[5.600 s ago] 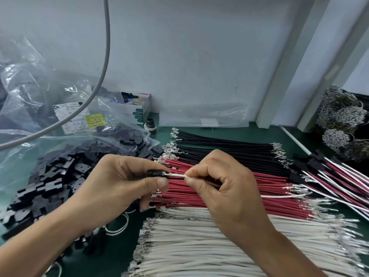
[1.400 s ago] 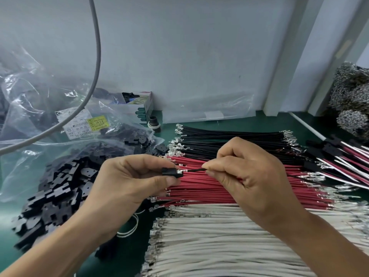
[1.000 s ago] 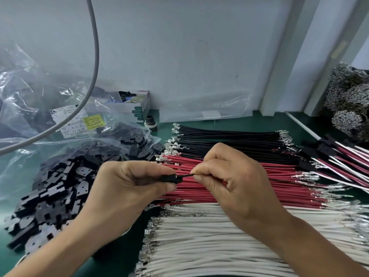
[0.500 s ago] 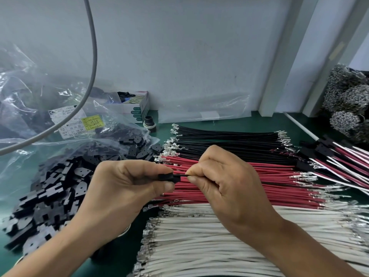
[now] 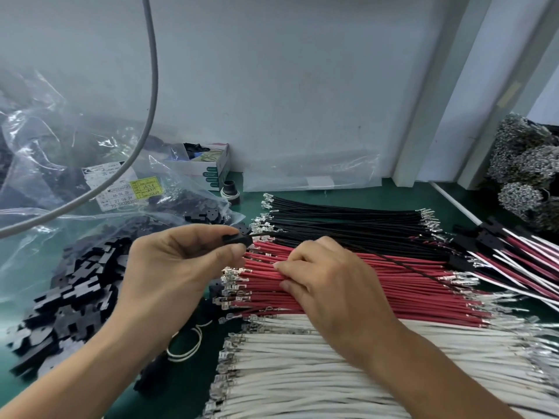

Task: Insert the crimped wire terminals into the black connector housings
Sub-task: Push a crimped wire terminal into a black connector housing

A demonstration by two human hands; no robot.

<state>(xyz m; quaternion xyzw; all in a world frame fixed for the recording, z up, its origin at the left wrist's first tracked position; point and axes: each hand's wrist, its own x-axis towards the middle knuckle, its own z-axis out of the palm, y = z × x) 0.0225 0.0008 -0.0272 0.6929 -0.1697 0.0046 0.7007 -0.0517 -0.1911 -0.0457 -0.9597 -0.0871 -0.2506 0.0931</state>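
Observation:
My left hand (image 5: 169,267) pinches a small black connector housing (image 5: 239,239) between thumb and forefinger, held above the wire rows. A thin black wire (image 5: 378,258) is seated in the housing and trails right over the red wires (image 5: 408,300). My right hand (image 5: 332,282) lies on the red row, its curled fingertips and thumb pinching a red wire near its crimped end. Black wires (image 5: 348,219) lie behind the red row and white wires (image 5: 302,373) in front, all with metal terminals at both ends.
A heap of loose black housings (image 5: 75,282) spills from a clear plastic bag (image 5: 45,146) on the left. A grey cable (image 5: 151,86) hangs across. A small box (image 5: 208,167) stands by the wall. Finished wire sets (image 5: 514,252) and grey bundles (image 5: 526,176) sit at the right.
My right hand let go of the black wire at the housing and dropped onto the red wires. My left hand still holds the housing, now with the black wire hanging from it.

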